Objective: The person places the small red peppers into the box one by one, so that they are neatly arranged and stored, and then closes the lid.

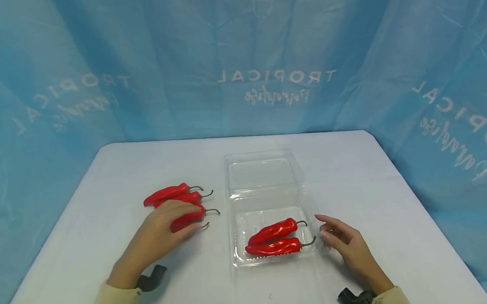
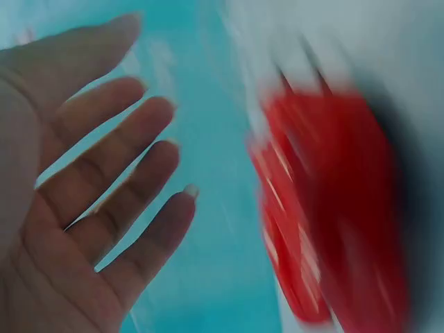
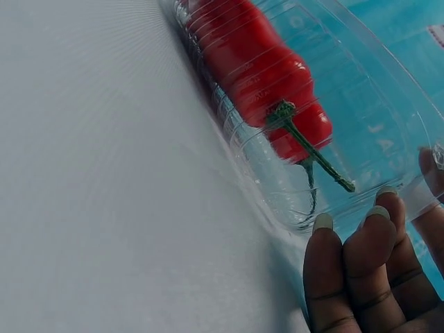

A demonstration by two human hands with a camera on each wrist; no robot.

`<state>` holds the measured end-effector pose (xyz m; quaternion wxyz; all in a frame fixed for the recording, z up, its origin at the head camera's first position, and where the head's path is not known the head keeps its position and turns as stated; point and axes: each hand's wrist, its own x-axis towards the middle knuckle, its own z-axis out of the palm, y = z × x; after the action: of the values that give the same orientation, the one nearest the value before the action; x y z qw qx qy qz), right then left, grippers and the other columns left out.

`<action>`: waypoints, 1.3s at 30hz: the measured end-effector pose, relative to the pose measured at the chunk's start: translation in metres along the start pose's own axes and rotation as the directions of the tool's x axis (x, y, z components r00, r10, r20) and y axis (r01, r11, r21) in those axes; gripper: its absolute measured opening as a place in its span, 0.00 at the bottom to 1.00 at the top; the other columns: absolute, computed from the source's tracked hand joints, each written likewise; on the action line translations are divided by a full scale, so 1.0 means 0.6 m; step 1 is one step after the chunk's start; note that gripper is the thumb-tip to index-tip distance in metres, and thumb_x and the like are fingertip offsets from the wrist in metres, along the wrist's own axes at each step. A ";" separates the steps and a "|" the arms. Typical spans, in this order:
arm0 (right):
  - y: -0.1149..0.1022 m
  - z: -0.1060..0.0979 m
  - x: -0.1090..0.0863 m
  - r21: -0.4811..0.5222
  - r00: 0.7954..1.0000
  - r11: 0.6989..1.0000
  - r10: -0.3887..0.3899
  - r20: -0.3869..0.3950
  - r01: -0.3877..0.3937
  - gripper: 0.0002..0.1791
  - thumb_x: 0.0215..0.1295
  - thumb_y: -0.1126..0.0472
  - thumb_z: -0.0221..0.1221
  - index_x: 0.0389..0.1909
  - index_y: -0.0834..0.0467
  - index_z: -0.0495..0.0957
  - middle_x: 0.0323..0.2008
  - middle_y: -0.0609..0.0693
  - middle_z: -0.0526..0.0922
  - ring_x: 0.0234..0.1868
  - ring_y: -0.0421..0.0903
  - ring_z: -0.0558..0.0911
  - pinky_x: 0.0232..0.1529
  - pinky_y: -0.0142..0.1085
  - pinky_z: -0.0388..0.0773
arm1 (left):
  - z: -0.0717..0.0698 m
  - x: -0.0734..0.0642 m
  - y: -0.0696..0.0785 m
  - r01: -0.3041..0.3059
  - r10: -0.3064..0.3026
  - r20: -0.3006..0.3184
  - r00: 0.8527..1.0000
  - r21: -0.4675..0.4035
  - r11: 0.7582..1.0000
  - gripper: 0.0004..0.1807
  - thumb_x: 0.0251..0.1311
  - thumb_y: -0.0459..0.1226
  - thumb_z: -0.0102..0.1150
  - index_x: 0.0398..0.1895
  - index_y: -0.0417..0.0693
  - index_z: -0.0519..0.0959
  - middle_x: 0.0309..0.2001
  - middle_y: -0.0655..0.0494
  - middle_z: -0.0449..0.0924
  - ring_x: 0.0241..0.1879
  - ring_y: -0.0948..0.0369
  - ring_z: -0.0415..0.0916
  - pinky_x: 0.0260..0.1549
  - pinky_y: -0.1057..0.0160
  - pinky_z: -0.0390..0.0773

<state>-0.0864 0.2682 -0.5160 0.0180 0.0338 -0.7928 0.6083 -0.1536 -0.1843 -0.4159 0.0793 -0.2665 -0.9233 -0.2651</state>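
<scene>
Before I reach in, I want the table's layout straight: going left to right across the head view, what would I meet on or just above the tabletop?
Cluster of long, glossy red peppers → open, clear plastic hinged container holding two more red peppers → right hand.
</scene>
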 end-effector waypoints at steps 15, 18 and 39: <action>0.003 -0.011 0.000 -0.006 0.999 0.999 -0.033 0.009 0.033 0.23 0.73 0.61 0.61 0.68 0.56 0.75 0.46 0.57 0.81 0.38 0.46 0.81 0.38 0.33 0.82 | 0.000 -0.081 -0.088 0.267 -0.271 0.091 0.958 0.051 0.962 0.34 0.46 0.39 0.83 0.60 0.49 0.82 0.55 0.47 0.82 0.56 0.45 0.78 0.47 0.45 0.84; 0.004 -0.009 -0.001 0.003 1.000 1.000 -0.028 0.010 0.028 0.23 0.73 0.61 0.61 0.68 0.56 0.75 0.47 0.58 0.81 0.38 0.46 0.81 0.38 0.33 0.82 | -0.001 -0.081 -0.087 0.274 -0.276 0.091 0.957 0.039 0.961 0.32 0.46 0.38 0.82 0.59 0.49 0.82 0.54 0.47 0.83 0.55 0.45 0.79 0.45 0.46 0.85; 0.003 0.000 -0.001 -0.006 0.999 0.999 -0.050 0.002 0.050 0.23 0.73 0.61 0.61 0.68 0.55 0.75 0.45 0.58 0.81 0.37 0.46 0.82 0.38 0.33 0.82 | -0.012 -0.014 -0.020 0.056 -0.061 -0.071 0.996 -0.069 0.996 0.29 0.49 0.37 0.81 0.57 0.53 0.83 0.53 0.55 0.84 0.52 0.54 0.80 0.43 0.49 0.87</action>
<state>-0.0861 0.2686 -0.5180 0.0325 0.0544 -0.7934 0.6054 -0.1526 -0.2004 -0.4176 0.0962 -0.2320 -0.9178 -0.3075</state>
